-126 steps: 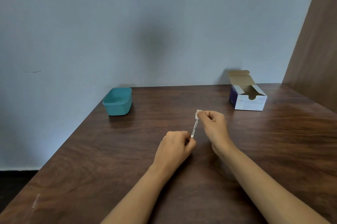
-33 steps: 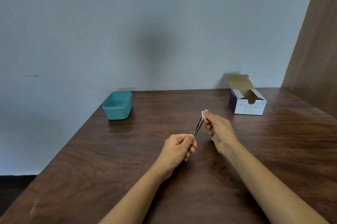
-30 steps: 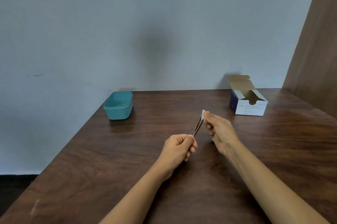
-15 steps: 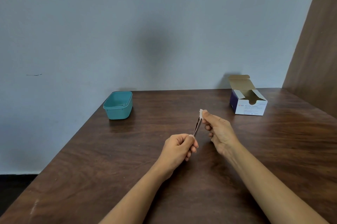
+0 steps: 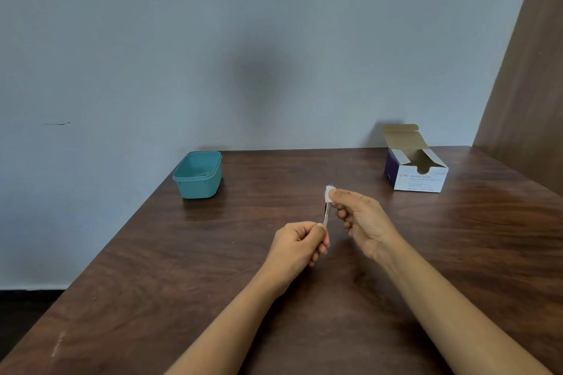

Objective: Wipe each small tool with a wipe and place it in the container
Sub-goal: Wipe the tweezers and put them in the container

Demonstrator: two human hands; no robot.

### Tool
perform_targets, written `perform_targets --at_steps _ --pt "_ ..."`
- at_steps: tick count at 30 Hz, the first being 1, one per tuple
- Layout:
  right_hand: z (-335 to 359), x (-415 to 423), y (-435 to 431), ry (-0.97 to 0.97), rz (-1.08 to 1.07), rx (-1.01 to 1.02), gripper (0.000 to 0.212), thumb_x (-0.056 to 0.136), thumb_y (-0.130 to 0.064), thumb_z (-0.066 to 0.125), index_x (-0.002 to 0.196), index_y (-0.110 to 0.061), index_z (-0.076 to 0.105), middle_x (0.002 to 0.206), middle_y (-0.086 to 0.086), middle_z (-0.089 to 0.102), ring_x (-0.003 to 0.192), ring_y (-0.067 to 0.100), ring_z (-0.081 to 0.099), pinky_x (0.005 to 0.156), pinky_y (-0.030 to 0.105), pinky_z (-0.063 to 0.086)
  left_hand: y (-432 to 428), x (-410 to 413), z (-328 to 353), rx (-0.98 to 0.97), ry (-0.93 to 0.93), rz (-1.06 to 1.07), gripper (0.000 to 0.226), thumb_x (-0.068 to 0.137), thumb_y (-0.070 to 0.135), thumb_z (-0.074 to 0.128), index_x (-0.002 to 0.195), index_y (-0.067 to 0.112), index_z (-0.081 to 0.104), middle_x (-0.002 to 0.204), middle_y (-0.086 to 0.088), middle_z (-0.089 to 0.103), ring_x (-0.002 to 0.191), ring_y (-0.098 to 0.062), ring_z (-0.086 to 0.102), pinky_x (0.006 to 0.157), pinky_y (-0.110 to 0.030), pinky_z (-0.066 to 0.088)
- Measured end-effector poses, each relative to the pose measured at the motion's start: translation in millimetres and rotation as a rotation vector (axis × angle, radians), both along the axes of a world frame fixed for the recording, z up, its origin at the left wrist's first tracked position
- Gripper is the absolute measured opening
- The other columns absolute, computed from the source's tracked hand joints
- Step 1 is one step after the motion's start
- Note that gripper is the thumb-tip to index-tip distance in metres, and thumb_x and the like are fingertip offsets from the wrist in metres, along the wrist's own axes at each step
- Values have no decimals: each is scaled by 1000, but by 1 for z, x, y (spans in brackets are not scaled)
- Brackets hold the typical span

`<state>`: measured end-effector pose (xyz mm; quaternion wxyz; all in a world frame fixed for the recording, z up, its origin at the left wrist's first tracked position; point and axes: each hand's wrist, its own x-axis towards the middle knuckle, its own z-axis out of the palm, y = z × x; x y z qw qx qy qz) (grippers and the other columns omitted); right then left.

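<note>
Head view: left hand (image 5: 300, 245) grips tweezers (image 5: 326, 216) base; right hand (image 5: 362, 222) pinches wipe (image 5: 329, 193) round tip.

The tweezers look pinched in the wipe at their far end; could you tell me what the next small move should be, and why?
Probably slide the wipe back down the tweezers toward the left hand. The right hand pinches it at the far tip, and the bare metal below may need another pass before going to the teal container.
</note>
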<state>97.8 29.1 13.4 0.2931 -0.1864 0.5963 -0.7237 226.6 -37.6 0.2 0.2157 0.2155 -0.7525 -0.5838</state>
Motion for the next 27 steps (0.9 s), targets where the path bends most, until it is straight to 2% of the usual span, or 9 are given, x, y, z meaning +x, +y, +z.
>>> perform_targets --at_steps 2,4,7,9,12,18,23,25,27 --pt "0 2 -1 88 -13 27 5 84 -16 68 81 -14 71 66 -7 59 60 5 44 55 19 32 -1 0 -2 -30 10 20 35 94 16 50 63 15 64 55 4 57 47 -5 46 49 -19 41" --pt "-1 5 -1 162 -15 29 8 86 -13 65 81 -9 70 62 -7 59 56 1 49 54 13 37 -2 1 -5 -90 11 41 36 94 17 50 61 16 63 54 5 57 47 -6 46 50 -21 41" --pt "-7 11 -4 293 2 53 17 87 -12 63 70 -9 66 58 -6 57 48 -7 51 52 6 38 -5 1 -7 -251 -19 66 36 94 19 51 61 20 64 56 7 61 49 -1 48 53 -19 42" --pt "-11 18 -8 380 21 86 24 86 -15 65 62 -11 64 58 -2 57 56 0 52 62 15 42 -8 2 -7 -312 -19 94 33 93 18 52 64 18 66 60 5 63 51 0 51 55 -17 43" --pt "-20 22 -14 481 20 124 22 79 -21 65 58 -13 66 57 2 62 60 11 55 67 30 45 -13 2 -7 -351 -12 138 31 93 18 53 66 13 67 64 0 66 54 0 53 56 -16 44" --pt "-24 20 -16 497 12 182 24 82 -19 65 59 -13 66 58 1 64 62 10 56 67 30 46 -15 1 -12 -392 -40 136 29 93 16 52 70 9 68 68 -6 68 63 -16 61 62 -24 49" --pt "-15 20 -12 435 -6 171 42 93 -22 56 52 -16 48 45 -11 32 48 6 27 46 21 23 -10 -1 -13 -424 -54 75 29 92 14 52 69 6 67 66 -7 66 56 -6 53 56 -15 43" --pt "-10 16 -10 433 -39 151 45 95 -25 54 52 -17 43 49 -9 29 49 6 26 47 21 23 -7 -2 -13 -437 -54 49 30 93 16 52 68 8 66 63 -4 64 55 -5 52 55 -15 42" --pt "-7 11 -7 424 -80 139 38 96 -27 53 62 -11 50 58 -1 32 56 8 30 50 22 27 -5 -3 -13 -457 -53 23 31 94 17 51 67 9 64 61 0 60 54 -4 50 55 -14 40"
